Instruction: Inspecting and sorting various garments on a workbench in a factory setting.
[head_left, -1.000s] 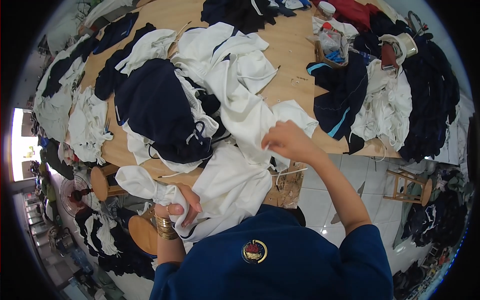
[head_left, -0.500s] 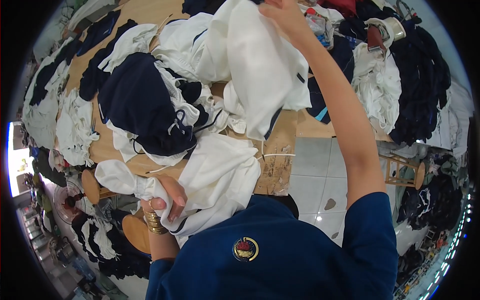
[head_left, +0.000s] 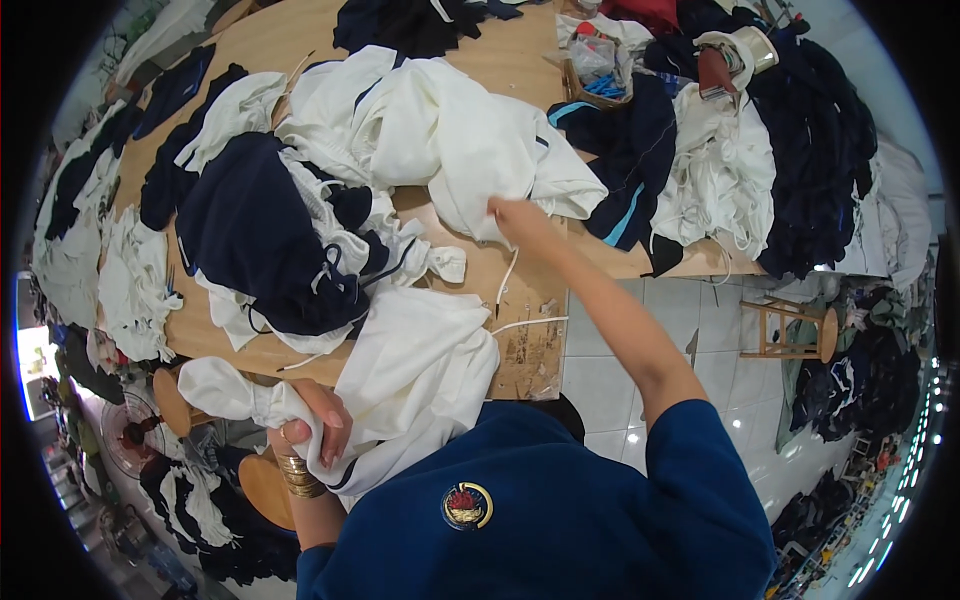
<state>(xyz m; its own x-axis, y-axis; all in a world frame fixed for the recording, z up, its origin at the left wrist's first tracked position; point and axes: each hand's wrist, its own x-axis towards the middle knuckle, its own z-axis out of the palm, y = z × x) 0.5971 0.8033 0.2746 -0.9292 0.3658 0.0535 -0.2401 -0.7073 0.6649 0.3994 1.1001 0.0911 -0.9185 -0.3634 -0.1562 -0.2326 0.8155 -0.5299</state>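
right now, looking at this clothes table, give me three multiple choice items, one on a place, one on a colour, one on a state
1. Where is the right hand?
A. on the wooden stool
B. at the white garment on the table
C. in the small box

2. What colour is the garment gripped by the left hand?
A. white
B. red
C. green

3. How does the left hand stand?
A. flat and open on the table
B. closed around bunched cloth
C. out of sight

Answers:
1. B, the outstretched right hand meets the crumpled white garment on the wooden table.
2. A, the bunched garment at the table's near edge is white.
3. B, its fingers wrap a gathered fold of that cloth.
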